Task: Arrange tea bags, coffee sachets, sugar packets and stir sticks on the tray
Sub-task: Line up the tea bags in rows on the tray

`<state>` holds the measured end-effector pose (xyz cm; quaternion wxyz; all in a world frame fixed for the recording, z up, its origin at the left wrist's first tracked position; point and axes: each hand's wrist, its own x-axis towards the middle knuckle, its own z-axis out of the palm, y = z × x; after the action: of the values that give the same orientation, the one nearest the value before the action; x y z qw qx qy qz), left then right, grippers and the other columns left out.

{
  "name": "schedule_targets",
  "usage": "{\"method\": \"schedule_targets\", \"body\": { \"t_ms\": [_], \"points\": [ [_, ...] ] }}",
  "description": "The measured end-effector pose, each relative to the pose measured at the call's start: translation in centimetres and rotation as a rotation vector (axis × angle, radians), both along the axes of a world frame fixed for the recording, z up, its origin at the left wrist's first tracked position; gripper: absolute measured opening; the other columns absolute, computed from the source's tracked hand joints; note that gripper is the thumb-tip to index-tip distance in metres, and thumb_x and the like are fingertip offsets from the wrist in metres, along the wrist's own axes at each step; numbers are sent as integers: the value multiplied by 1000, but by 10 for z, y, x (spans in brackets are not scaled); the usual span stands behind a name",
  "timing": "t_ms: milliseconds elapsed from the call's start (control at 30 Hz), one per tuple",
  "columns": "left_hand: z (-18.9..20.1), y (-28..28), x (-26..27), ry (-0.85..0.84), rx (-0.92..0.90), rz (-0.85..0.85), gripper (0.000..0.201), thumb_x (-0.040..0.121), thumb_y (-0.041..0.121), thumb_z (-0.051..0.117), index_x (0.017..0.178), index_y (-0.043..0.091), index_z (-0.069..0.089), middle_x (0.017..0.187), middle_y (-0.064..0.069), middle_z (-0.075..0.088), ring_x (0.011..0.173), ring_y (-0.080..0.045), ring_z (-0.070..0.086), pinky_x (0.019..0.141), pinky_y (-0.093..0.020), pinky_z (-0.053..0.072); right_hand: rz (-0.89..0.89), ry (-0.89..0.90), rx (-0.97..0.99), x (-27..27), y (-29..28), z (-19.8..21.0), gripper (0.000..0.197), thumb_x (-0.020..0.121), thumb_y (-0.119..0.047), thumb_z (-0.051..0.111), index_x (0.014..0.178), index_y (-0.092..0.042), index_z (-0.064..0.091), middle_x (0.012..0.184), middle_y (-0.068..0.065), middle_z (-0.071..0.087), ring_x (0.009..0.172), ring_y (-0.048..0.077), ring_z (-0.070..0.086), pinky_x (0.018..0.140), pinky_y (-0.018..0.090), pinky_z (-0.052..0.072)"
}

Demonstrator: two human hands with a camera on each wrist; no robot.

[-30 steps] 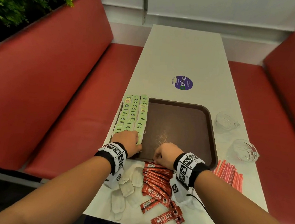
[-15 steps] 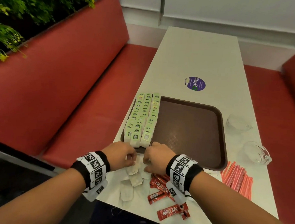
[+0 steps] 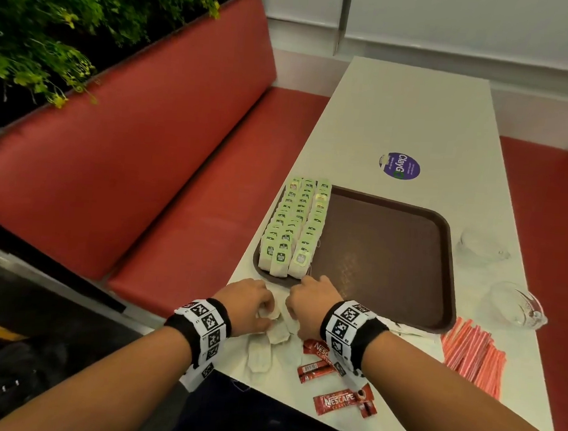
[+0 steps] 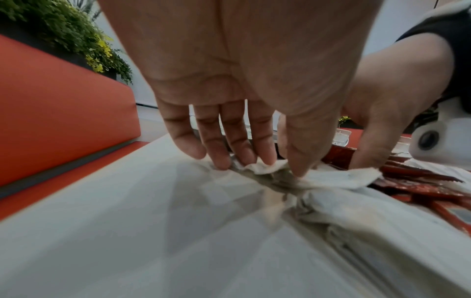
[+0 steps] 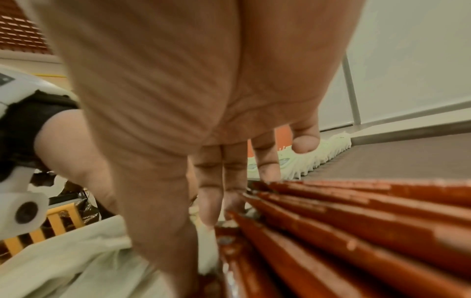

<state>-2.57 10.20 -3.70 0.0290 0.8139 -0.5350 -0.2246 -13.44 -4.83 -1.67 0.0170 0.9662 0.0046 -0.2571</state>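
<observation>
A brown tray [image 3: 384, 257] holds three rows of green-tagged tea bags [image 3: 295, 226] along its left side. Loose white tea bags [image 3: 260, 349] lie on the table in front of it. My left hand [image 3: 265, 310] pinches one loose tea bag [image 4: 265, 168] between thumb and fingers [image 4: 254, 157]. My right hand [image 3: 294, 304] comes down beside it, its thumb and fingertips [image 5: 211, 203] closing on a white bag's end [image 4: 356, 176]. Red coffee sachets [image 3: 346, 404] lie under my right wrist. Red stir sticks [image 3: 472, 356] lie to the right.
Two clear glass bowls [image 3: 514, 310] stand on the table right of the tray. A purple sticker [image 3: 399, 165] lies beyond the tray. Red benches [image 3: 144, 156] flank the white table, and its left edge runs close to my left hand.
My left hand left the green tea bags on the tray, and my right hand left the sachets. Both came together over the loose white tea bags before the tray.
</observation>
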Motion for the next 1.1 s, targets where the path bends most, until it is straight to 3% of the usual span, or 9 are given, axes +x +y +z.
{"method": "schedule_targets", "body": {
  "t_ms": [233,500,667,833,1100],
  "points": [
    [2,2,5,4,-20,58,24,92,44,54,105,30,69,98,9,70,90,-14,63,73,-25,46,54,11,-7,-4,-2,0,35,77,-41,77,107,-26,68,115,0,60,113,24,45,97,50,35],
    [3,-1,8,10,-20,97,26,92,38,55,113,30,69,104,8,72,93,-14,65,79,-23,49,63,-39,-6,-4,-4,-2,15,87,-29,64,98,-21,70,102,0,63,107,24,48,94,47,32],
    [12,-4,13,20,-44,125,23,94,40,56,111,32,69,103,11,71,93,-12,64,81,-26,50,86,-59,6,-6,-8,-5,16,91,-29,58,98,-20,69,106,1,61,107,25,47,88,46,34],
    [17,-5,16,25,-27,142,21,94,38,56,109,32,68,102,11,71,91,-10,64,82,-27,51,101,-44,13,-6,-8,-4,31,85,-45,67,105,-21,68,112,1,60,108,24,48,90,47,35],
    [19,-6,16,35,-8,150,20,95,41,56,108,33,68,100,13,70,90,-10,63,80,-27,50,132,-58,-41,-5,-1,0,21,89,-31,62,102,-17,70,110,6,60,107,29,48,91,46,34]
  ]
}}
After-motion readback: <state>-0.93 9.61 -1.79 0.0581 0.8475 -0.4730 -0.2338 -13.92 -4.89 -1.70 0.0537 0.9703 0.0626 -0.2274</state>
